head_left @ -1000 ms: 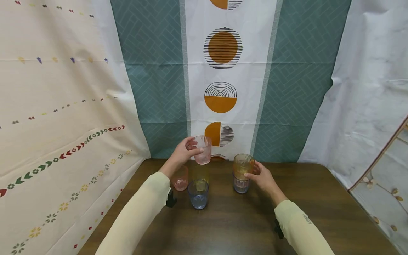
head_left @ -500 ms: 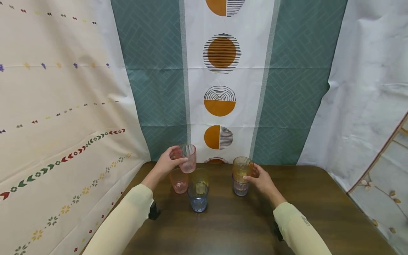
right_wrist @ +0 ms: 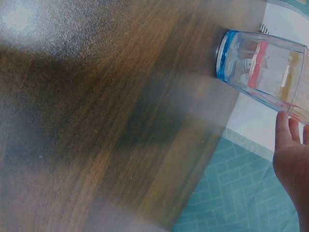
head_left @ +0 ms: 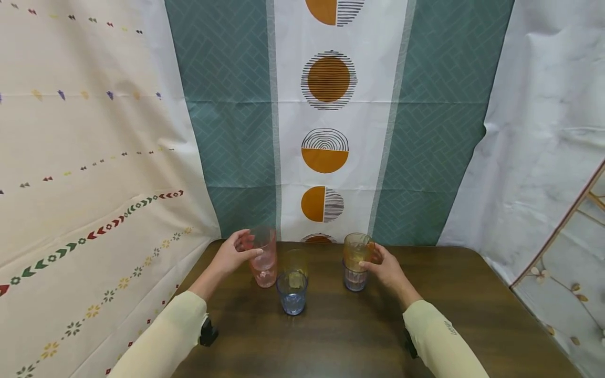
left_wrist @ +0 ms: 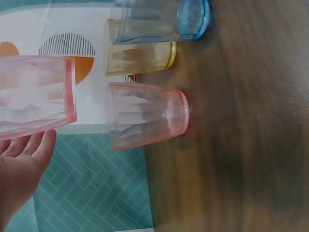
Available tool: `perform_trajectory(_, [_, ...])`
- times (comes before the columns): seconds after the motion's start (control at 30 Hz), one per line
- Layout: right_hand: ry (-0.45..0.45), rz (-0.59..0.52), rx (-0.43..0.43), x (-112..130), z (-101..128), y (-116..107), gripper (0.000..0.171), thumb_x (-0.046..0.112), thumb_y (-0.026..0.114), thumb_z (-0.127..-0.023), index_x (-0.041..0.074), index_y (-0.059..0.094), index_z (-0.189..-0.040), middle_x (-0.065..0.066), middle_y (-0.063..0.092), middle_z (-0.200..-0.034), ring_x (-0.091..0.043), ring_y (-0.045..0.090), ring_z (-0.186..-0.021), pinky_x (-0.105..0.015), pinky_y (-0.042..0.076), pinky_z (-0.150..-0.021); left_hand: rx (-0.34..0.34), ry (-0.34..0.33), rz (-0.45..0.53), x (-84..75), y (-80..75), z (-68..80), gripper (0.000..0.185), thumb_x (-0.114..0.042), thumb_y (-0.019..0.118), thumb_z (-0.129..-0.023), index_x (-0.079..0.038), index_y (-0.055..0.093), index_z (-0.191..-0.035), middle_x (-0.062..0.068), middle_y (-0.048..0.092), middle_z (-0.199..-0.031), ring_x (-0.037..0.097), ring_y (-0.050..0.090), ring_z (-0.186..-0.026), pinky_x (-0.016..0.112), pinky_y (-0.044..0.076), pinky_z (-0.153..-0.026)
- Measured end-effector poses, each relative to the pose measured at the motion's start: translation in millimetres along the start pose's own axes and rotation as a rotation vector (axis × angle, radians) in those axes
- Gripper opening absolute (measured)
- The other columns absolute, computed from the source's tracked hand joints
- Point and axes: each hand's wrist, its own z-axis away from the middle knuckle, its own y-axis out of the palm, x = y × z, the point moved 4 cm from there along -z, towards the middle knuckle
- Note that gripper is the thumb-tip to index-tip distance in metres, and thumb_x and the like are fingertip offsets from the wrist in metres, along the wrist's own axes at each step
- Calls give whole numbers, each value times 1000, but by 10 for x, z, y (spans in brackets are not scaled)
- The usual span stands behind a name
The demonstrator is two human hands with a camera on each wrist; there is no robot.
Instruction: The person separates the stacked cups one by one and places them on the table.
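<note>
My left hand [head_left: 232,257] grips a clear pink cup [left_wrist: 34,96] by its side, with thumb and fingers round it. It hangs upright just over a second pink cup [left_wrist: 149,116] on the table; the left wrist view shows a gap between them. Beside that, a blue cup [head_left: 293,302] stands in front of a yellow cup [head_left: 296,257]. On the right, my right hand [head_left: 389,270] holds a yellow cup [head_left: 357,245] at the top of a nested stack. A blue cup [right_wrist: 227,55] forms the stack's bottom, and a pink base [right_wrist: 258,65] shows inside it.
The dark wooden table [head_left: 331,341] runs up to a green and white patterned cloth [head_left: 227,131] behind the cups. A cream embroidered cloth [head_left: 94,173] hangs on the left side, a white one [head_left: 529,131] on the right.
My left hand has carried its pink cup left and down, from above the yellow and blue cups to over the standing pink one. The right hand stays at the stack.
</note>
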Motion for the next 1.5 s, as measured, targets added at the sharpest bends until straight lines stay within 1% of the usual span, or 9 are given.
perform_trajectory(0.17, [12, -3, 9, 43, -12, -16, 80, 20, 75, -91, -3, 29, -152, -26, 35, -153, -47, 38, -136, -56, 39, -105, 3, 1, 48, 73, -29, 106, 80, -18, 74, -90, 2, 26, -152, 25, 43, -148, 39, 42, -135, 52, 36, -109])
perform_trajectory(0.33, [10, 17, 9, 44, -18, -16, 79, 19, 73, -92, -5, 28, -152, -29, 36, -151, -47, 40, -134, -56, 40, -105, 6, -29, 67, 243, -30, 214, 81, -16, 75, -89, 2, 27, -151, 24, 43, -147, 38, 43, -134, 49, 38, -108])
perform_trajectory(0.5, [19, -9, -3, 26, -33, -3, 78, 18, 74, -91, -3, 30, -152, -27, 37, -151, -46, 40, -135, -55, 40, -106, -15, -40, 85, 383, -27, 287, 79, -12, 77, -86, 3, 30, -149, 25, 44, -146, 40, 42, -135, 52, 35, -110])
perform_trajectory(0.7, [35, -34, -32, 18, -21, -2, 76, 15, 74, -91, -3, 31, -151, -27, 39, -150, -45, 42, -134, -55, 40, -105, -19, -36, 53, 527, 68, 354, 81, -12, 80, -84, 7, 32, -146, 27, 48, -142, 42, 43, -133, 52, 37, -108])
perform_trajectory(0.87, [41, -32, -31, 1, 12, 25, 75, 13, 73, -92, -5, 30, -151, -28, 39, -149, -47, 41, -134, -55, 40, -106, -42, -75, 41, 675, 147, 422, 81, -14, 82, -82, 8, 34, -144, 27, 50, -140, 43, 42, -133, 53, 37, -108])
perform_trajectory(0.97, [46, -28, -27, 6, 33, 40, 75, 13, 73, -92, -6, 30, -151, -29, 38, -150, -47, 40, -135, -55, 39, -106, -57, -97, 40, 758, 175, 448, 81, -14, 82, -81, 8, 35, -143, 27, 50, -139, 43, 41, -133, 54, 36, -108])
perform_trajectory(1.07, [58, -30, -30, 8, 46, 48, 76, 13, 73, -91, -4, 30, -151, -28, 38, -150, -46, 40, -136, -55, 39, -106, -62, -111, 39, 833, 200, 458, 81, -13, 83, -80, 8, 36, -142, 26, 51, -138, 43, 43, -131, 54, 38, -107])
perform_trajectory(1.27, [55, -63, -38, 20, 56, 50, 76, 13, 73, -91, -3, 29, -152, -27, 36, -152, -45, 38, -137, -56, 38, -107, -57, -131, 58, 915, 268, 472, 81, -13, 84, -79, 8, 37, -141, 25, 51, -137, 41, 45, -128, 52, 41, -104])
perform_trajectory(1.5, [46, -101, -31, 39, 47, 67, 76, 11, 72, -92, -4, 28, -152, -27, 35, -153, -43, 37, -138, -54, 38, -107, -46, -133, 74, 979, 308, 519, 81, -9, 83, -80, 10, 34, -141, 29, 49, -138, 45, 45, -129, 57, 38, -106])
